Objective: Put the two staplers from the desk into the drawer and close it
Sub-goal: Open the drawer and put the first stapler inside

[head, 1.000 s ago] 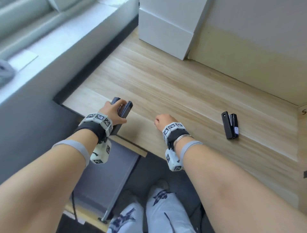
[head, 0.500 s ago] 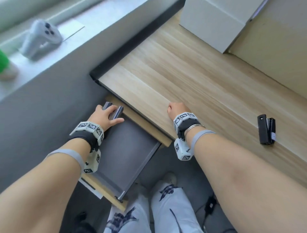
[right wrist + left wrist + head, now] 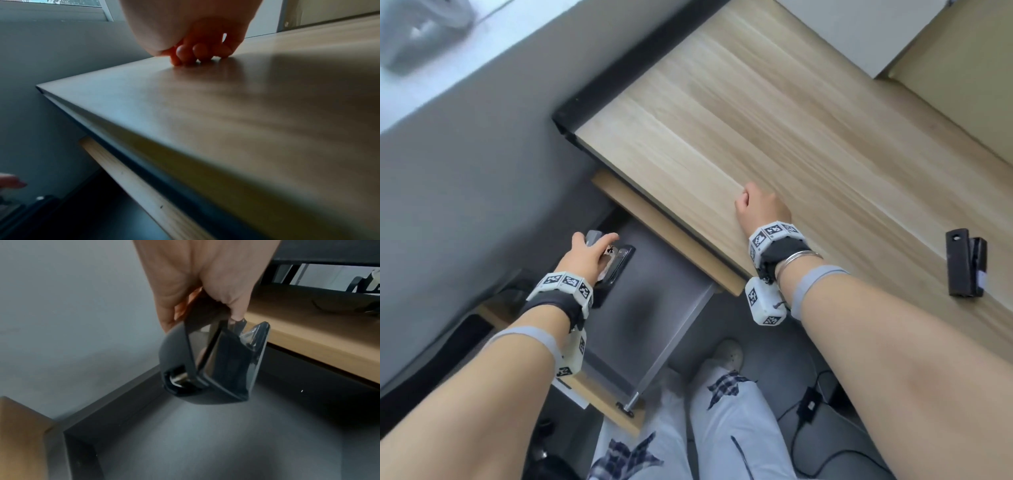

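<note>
Lower left of the head view, my left hand (image 3: 585, 255) holds a black stapler (image 3: 616, 265) over the open drawer (image 3: 671, 308); my right hand (image 3: 760, 209) rests curled on the surface (image 3: 756, 120), the second stapler (image 3: 964, 267) at far right. From the left wrist, my grip pinches the stapler's top. From the right wrist, my fingertips (image 3: 183, 53) touch the surface, holding nothing.

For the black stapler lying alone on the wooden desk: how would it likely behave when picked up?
The black stapler looks rigid and boxy, so probably no flopping or rolling. Its hinged halves sit slightly apart, so they might swing open. The smooth casing may be somewhat slippery.

Blk stapler (image 3: 213, 363) held over open drawer (image 3: 654, 308); 2nd stapler (image 3: 964, 267) on desk (image 3: 756, 120).
</note>
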Motion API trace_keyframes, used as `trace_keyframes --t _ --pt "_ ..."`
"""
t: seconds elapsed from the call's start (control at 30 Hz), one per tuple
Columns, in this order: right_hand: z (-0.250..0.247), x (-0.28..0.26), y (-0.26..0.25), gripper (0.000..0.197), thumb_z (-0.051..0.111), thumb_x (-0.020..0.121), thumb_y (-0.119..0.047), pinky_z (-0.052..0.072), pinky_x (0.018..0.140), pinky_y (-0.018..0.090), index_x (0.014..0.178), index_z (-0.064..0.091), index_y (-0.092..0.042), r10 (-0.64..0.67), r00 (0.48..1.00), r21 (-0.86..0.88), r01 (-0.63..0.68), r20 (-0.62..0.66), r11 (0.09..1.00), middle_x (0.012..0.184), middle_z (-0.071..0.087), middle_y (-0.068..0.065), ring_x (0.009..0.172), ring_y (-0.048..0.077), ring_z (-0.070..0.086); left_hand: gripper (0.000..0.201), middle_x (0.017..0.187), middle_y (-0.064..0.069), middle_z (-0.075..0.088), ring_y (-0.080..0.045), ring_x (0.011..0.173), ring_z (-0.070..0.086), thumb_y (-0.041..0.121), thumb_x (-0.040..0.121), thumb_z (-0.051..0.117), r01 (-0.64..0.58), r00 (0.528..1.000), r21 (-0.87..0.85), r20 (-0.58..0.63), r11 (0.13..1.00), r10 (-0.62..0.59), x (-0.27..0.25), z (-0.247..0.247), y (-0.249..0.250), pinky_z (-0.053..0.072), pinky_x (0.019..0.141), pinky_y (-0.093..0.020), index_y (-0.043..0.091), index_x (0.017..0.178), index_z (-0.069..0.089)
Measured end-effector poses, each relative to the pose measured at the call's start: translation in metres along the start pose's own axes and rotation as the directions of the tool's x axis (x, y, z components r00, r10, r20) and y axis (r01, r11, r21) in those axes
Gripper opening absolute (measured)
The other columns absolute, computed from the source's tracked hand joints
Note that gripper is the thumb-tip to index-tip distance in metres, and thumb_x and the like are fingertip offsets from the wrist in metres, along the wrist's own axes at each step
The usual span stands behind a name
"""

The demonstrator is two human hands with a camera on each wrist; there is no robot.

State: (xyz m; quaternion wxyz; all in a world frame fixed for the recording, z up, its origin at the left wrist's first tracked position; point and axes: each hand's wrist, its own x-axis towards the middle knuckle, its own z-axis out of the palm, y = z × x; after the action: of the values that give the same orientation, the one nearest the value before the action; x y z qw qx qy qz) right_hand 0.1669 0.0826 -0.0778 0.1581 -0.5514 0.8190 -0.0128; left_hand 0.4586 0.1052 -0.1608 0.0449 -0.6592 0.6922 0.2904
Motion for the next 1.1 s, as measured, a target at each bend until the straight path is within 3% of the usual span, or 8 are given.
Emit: trace_keyframes --t 0.1,0.17,0.27,0.37,0.6,0.73,0.97,1.1 --pt "0.008 0.000 0.000 0.025 0.036 0.094 -0.018 0.032 0.066 0.032 0.106 0.056 -0.009 0.004 0.999 -0.001 -0.004 -0.053 1.000 0.097 0.070 0.019 0.090 0.037 0.062 0.075 0.095 -0.009 0.033 -0.029 0.056 0.046 0.018 0.089 0.054 -0.001 0.999 0.080 0.040 0.997 -0.002 0.008 0.009 -0.003 0.048 0.059 -0.035 0.052 0.144 0.016" --pt "0.012 0.002 0.001 0.024 0.037 0.094 -0.017 0.031 0.067 0.032 0.105 0.057 -0.009 0.005 0.997 0.008 -0.005 -0.083 1.000 0.096 0.070 0.019 0.090 0.037 0.062 0.086 0.093 -0.010 0.040 -0.031 0.059 0.050 0.020 0.084 0.061 0.034 0.997 0.097 0.062 0.995 -0.041 0.013 0.015 -0.004 0.052 0.064 -0.039 0.054 0.144 0.009" --pt "0.017 0.003 0.002 0.024 0.037 0.093 -0.016 0.032 0.067 0.034 0.102 0.057 -0.008 0.009 0.992 0.016 -0.007 -0.122 1.000 0.094 0.070 0.019 0.088 0.037 0.062 0.077 0.107 -0.014 0.051 -0.037 0.085 0.061 0.022 0.077 0.068 0.103 0.988 0.126 0.098 0.987 -0.115 0.022 0.027 -0.005 0.052 0.074 -0.043 0.033 0.142 0.029" --pt "0.023 0.004 0.003 0.022 0.038 0.092 -0.016 0.041 0.074 0.037 0.099 0.057 -0.008 0.001 0.983 0.023 0.004 -0.184 1.000 0.090 0.070 0.019 0.086 0.038 0.061 0.048 0.111 -0.017 0.053 -0.040 0.090 0.063 0.025 0.076 0.069 0.153 0.982 0.145 0.086 0.977 -0.167 0.030 0.038 -0.002 0.046 0.067 -0.041 0.008 0.114 0.044" --pt "0.036 0.007 0.009 0.022 0.037 0.091 -0.017 0.042 0.077 0.038 0.097 0.057 -0.009 -0.029 0.962 0.011 0.034 -0.272 0.999 0.084 0.070 0.016 0.085 0.035 0.061 0.048 0.106 -0.018 0.051 -0.039 0.084 0.063 0.034 0.078 0.068 0.155 0.980 0.183 0.099 0.971 -0.175 0.044 0.062 -0.009 0.042 0.059 -0.036 0.006 0.109 0.043" --pt "0.040 0.008 0.010 0.021 0.039 0.090 -0.016 0.041 0.076 0.037 0.096 0.058 -0.009 -0.037 0.950 0.020 0.046 -0.310 0.999 0.082 0.070 0.015 0.083 0.034 0.061 0.045 0.107 -0.018 0.051 -0.038 0.079 0.061 0.027 0.078 0.069 0.162 0.976 0.200 0.110 0.966 -0.187 0.047 0.076 -0.015 0.043 0.058 -0.036 0.006 0.109 0.043" --pt "0.042 0.008 0.010 0.021 0.039 0.090 -0.016 0.036 0.071 0.034 0.092 0.059 -0.009 -0.041 0.939 0.030 0.055 -0.342 0.998 0.075 0.069 0.012 0.077 0.031 0.060 0.050 0.111 -0.019 0.049 -0.042 0.089 0.062 0.025 0.076 0.072 0.216 0.964 0.154 0.121 0.964 -0.236 0.054 0.087 -0.020 0.043 0.059 -0.036 0.008 0.112 0.042" --pt "0.043 0.008 0.009 0.021 0.039 0.089 -0.016 0.040 0.072 0.035 0.090 0.059 -0.010 -0.037 0.934 0.035 0.053 -0.356 0.998 0.072 0.069 0.012 0.074 0.031 0.060 0.051 0.113 -0.019 0.050 -0.042 0.091 0.062 0.026 0.075 0.074 0.224 0.958 0.150 0.149 0.963 -0.245 0.055 0.082 -0.018 0.044 0.060 -0.036 0.007 0.111 0.043"
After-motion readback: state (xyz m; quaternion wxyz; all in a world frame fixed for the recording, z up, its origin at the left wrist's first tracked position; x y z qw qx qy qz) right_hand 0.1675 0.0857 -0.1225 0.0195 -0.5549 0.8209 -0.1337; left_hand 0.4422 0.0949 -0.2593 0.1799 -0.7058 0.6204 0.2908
